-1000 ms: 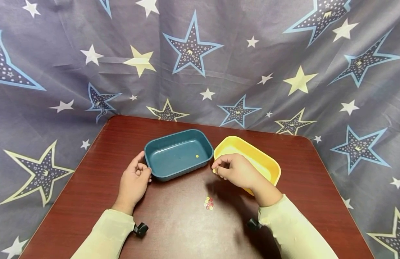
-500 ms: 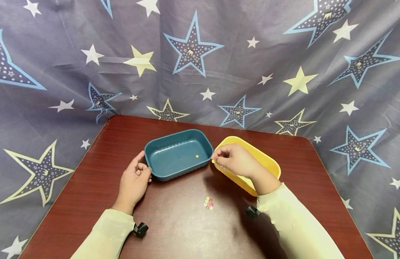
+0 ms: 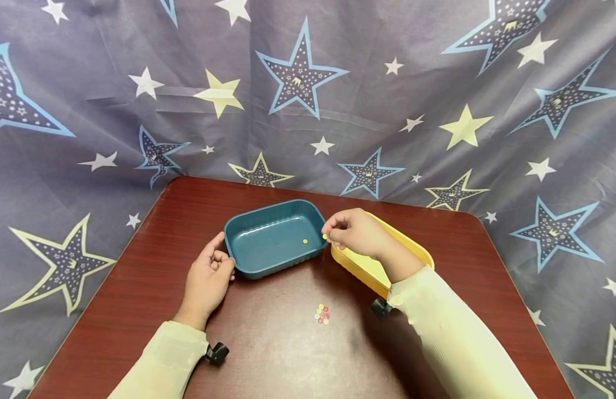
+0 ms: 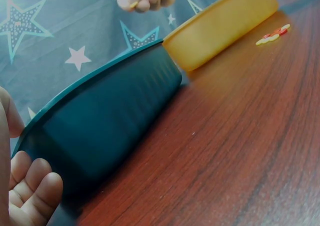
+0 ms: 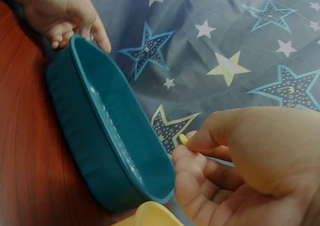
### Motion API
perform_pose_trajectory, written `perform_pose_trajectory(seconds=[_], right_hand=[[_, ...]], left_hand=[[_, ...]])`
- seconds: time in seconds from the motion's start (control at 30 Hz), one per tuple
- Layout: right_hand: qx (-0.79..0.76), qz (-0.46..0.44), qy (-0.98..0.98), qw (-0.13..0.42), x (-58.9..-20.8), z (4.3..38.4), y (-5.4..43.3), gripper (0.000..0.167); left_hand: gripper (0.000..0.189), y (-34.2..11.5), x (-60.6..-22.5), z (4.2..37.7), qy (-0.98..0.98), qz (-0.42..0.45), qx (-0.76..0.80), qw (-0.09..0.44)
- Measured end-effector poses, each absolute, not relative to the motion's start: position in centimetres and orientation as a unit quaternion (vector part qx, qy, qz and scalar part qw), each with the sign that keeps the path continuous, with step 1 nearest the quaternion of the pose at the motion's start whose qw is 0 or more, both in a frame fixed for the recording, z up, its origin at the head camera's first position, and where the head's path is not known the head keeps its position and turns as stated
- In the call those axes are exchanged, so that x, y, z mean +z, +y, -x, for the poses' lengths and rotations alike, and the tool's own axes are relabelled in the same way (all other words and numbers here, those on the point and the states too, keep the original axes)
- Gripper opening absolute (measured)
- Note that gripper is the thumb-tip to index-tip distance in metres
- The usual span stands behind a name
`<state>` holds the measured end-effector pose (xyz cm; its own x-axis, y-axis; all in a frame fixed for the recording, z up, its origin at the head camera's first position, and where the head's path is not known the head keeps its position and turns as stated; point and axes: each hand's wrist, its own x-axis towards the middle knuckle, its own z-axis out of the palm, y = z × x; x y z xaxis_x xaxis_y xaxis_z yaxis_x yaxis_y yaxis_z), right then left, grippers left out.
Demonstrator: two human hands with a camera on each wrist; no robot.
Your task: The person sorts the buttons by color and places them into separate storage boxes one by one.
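My right hand (image 3: 360, 235) pinches a small yellow button (image 3: 325, 236) between thumb and forefinger, just over the right end of a teal box (image 3: 278, 267). In the right wrist view the button (image 5: 183, 139) pokes out from the fingertips. One yellow button (image 3: 305, 241) lies on the teal box's floor. At that box's left end my left hand (image 3: 205, 282) rests against the wall, forefinger extended along it and the other fingers loosely bent. A yellow box (image 3: 360, 271) stands beside the teal one, partly hidden under my right hand and forearm.
Several red, yellow and pale buttons (image 3: 322, 314) lie in a small cluster on the brown table (image 3: 273, 354), in front of the boxes. A grey star-patterned curtain (image 3: 288, 133) hangs behind the table's back edge.
My right hand has moved away from me and slightly left, carrying the yellow button from in front of the yellow box to the teal box's right rim. My left hand stays put.
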<state>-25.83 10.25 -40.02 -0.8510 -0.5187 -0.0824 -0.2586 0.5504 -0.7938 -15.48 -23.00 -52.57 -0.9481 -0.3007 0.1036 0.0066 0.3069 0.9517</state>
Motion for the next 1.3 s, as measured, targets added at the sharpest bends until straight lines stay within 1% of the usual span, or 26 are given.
perform_pose_trajectory(seconds=[0.27, 0.63, 0.9, 1.3], right_hand=[[-0.416, 0.211, 0.868, 0.172, -40.4, 27.2, 9.2, 0.010], [-0.402, 0.203, 0.878, 0.164, -40.8, 28.4, 8.4, 0.011], [-0.398, 0.197, 0.880, 0.168, -41.1, 28.5, 8.6, 0.009], [-0.397, 0.205, 0.879, 0.167, -41.4, 28.3, 8.9, 0.007]], left_hand=[[0.063, -23.0, -52.5, 15.4, -0.796, -0.090, -0.583, 0.132], [0.060, -22.7, -52.2, 15.4, -0.797, -0.085, -0.582, 0.138], [0.060, -22.7, -52.4, 15.4, -0.799, -0.080, -0.580, 0.139], [0.062, -22.9, -52.4, 15.4, -0.798, -0.096, -0.581, 0.131]])
